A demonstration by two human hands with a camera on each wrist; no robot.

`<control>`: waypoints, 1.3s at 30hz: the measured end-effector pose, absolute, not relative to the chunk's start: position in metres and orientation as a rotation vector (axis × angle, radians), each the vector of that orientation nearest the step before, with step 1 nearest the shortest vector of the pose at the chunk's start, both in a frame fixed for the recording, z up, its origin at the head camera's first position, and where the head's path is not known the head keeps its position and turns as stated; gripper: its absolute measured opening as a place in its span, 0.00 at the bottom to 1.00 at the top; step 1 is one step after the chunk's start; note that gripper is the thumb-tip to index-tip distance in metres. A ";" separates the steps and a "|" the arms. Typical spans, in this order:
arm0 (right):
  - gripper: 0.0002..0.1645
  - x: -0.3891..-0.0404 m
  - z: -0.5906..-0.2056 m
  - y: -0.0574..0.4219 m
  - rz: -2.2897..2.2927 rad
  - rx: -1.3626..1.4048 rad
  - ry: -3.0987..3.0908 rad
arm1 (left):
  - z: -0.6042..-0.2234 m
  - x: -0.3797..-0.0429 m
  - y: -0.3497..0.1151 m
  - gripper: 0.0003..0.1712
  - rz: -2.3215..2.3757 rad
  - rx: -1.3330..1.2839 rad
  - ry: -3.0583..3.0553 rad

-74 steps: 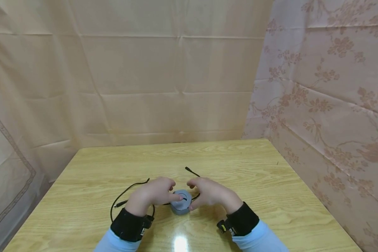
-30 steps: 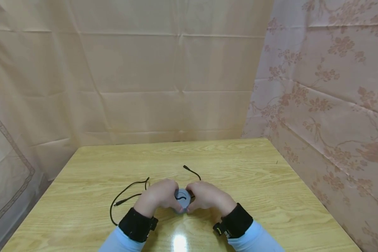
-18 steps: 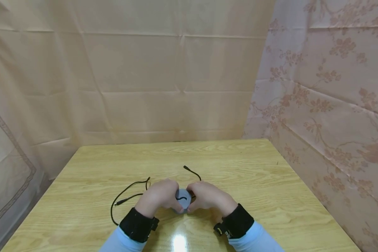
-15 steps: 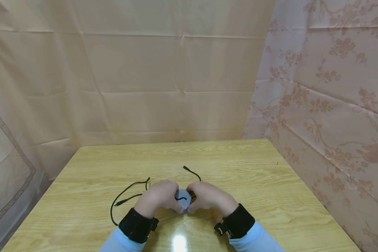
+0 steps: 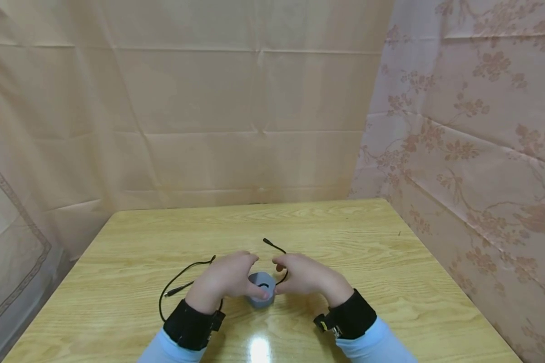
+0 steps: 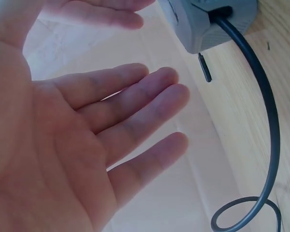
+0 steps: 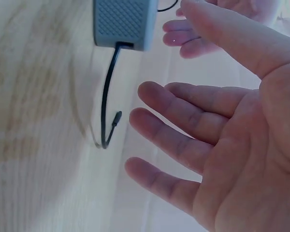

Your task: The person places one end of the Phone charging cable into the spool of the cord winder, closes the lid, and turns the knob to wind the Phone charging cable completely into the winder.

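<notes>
A small grey cable winder (image 5: 260,280) lies on the wooden table between my two hands, a black cable (image 6: 272,111) coming out of its side slots. On its left is my left hand (image 5: 227,276), palm facing in and fingers extended; in the left wrist view the fingers stand apart from the winder. Opposite it, my right hand (image 5: 309,275) has its fingers spread, likewise apart from the ribbed side in the right wrist view. Both thumbs reach toward the winder's near side in the head view. One cable plug (image 7: 117,118) sticks out beyond the right hand.
Left of the left hand, the longer length of cable loops on the table (image 5: 131,282), with another plug (image 5: 172,292) lying inside the loop. A beige curtain (image 5: 186,126) hangs behind the table and a floral one (image 5: 458,126) on the right.
Half a second ago both hands gripped the winder from its two sides. They have since let go and drawn apart, fingers straightened, leaving it on the table.
</notes>
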State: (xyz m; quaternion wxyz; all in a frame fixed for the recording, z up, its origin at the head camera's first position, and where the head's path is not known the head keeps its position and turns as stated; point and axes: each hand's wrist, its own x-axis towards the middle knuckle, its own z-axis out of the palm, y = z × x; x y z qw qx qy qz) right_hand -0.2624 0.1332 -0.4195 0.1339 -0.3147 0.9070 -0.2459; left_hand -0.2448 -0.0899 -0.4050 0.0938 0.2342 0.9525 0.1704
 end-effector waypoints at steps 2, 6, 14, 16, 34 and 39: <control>0.43 -0.262 -0.418 0.135 -0.715 -0.907 2.639 | -0.404 -0.243 -0.089 0.58 0.487 0.697 2.835; 0.44 -0.261 -0.416 0.137 -0.711 -0.890 2.645 | -0.405 -0.241 -0.087 0.60 0.473 0.705 2.856; 0.46 -0.261 -0.416 0.137 -0.700 -0.902 2.633 | -0.418 -0.243 -0.082 0.62 0.460 0.743 2.870; 0.46 -0.261 -0.417 0.137 -0.692 -0.916 2.629 | -0.422 -0.244 -0.081 0.62 0.447 0.743 2.859; 0.40 -0.262 -0.423 0.135 -0.604 -0.922 2.586 | -0.431 -0.244 -0.073 0.38 0.405 0.680 2.780; 0.39 -0.262 -0.424 0.134 -0.615 -0.916 2.565 | -0.433 -0.245 -0.071 0.41 0.373 0.669 2.786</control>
